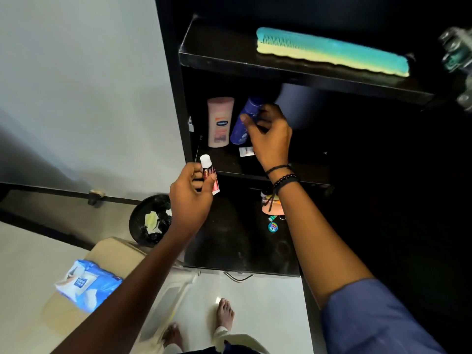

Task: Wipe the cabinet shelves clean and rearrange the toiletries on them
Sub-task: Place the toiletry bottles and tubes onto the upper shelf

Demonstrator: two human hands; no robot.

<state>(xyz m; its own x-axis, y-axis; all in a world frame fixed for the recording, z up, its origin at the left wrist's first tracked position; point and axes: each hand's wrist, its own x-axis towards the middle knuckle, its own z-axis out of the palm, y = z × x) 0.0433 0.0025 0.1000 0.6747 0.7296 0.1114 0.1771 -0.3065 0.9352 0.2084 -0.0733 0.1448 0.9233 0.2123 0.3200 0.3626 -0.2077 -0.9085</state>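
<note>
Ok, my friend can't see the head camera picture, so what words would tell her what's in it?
A person's right hand holds a blue bottle beside a pink lotion bottle on a black cabinet shelf, while the left hand holds a small red-and-white tube. A teal comb lies on the shelf above.

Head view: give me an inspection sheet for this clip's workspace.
Surface: black cabinet shelves, dark; cleanliness cannot be judged.
Job's things: pink lotion bottle upright on middle shelf; blue bottle tilted beside it; comb on top shelf.
Clutter: small items on lower shelf; wipes pack on a stool.
Grips: left hand holds a small tube; right hand grasps the blue bottle.
Cables: nothing seen.
Surroundings: bin, white floor, grey wall.
</note>
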